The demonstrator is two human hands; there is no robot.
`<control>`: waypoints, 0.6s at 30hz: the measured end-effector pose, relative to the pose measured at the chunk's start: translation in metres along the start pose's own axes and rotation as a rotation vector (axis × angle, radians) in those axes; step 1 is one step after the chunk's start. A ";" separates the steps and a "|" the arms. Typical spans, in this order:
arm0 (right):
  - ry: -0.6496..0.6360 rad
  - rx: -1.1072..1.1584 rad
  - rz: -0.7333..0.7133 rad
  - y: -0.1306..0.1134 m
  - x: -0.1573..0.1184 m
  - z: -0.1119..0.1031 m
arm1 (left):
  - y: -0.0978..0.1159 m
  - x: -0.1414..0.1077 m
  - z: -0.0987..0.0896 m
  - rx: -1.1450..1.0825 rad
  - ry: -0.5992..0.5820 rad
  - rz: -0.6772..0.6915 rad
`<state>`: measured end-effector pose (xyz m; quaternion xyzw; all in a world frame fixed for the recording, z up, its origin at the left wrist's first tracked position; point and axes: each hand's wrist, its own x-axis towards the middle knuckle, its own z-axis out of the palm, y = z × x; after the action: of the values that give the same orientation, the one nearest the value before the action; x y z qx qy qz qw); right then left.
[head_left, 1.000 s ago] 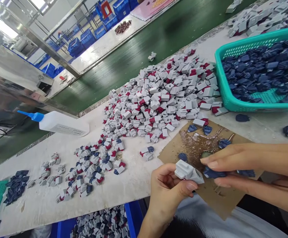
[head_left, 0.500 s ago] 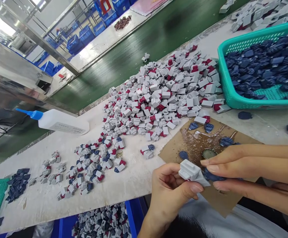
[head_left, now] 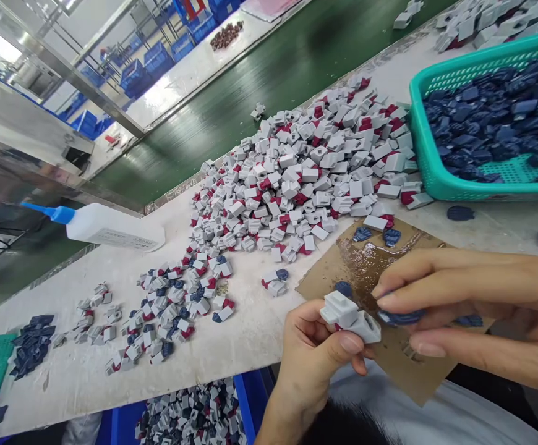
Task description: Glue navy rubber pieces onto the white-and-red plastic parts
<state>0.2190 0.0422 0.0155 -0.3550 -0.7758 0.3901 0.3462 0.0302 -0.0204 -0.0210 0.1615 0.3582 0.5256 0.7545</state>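
Note:
Pinched between the thumb and fingers of my left hand [head_left: 315,352] is a light grey plastic piece [head_left: 350,318], with a square hole facing right. My right hand [head_left: 464,303] grips a dark blue piece [head_left: 401,317] just right of the grey one; a small gap separates them. Both hands are over a brown sheet [head_left: 320,275] wet with a shiny liquid. Several other dark blue pieces lie on this sheet, one [head_left: 362,233] near its top edge. A big heap of grey and dark red pieces [head_left: 292,179] rises beyond the hands.
A green basket [head_left: 417,130] of dark blue pieces stands at the right. A white bottle with a blue nozzle [head_left: 115,227] lies left. Assembled pieces [head_left: 171,303] spread over the table's left part. Behind runs a green belt [head_left: 232,117]; a blue bin [head_left: 245,402] sits below the front edge.
My left hand has shifted the grey piece slightly left and turned its hole into view. The blue piece in my right hand is now apart from it, and the right fingers are spread wider.

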 end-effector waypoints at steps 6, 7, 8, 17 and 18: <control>-0.038 0.025 0.006 0.001 0.000 0.001 | 0.001 0.001 0.004 -0.009 -0.029 -0.010; -0.044 0.008 -0.007 0.001 0.001 0.001 | 0.002 0.002 0.005 -0.005 -0.025 -0.013; -0.047 -0.014 -0.020 0.000 0.001 0.001 | 0.002 0.002 0.005 -0.002 -0.022 -0.015; -0.102 -0.090 -0.111 -0.004 0.000 0.000 | 0.002 0.002 0.006 0.052 0.033 -0.019; -0.064 -0.106 -0.092 -0.005 -0.001 0.003 | 0.001 0.002 0.006 0.057 0.026 -0.013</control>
<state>0.2158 0.0382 0.0180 -0.3241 -0.8216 0.3434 0.3195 0.0337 -0.0171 -0.0173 0.1739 0.3841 0.5124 0.7482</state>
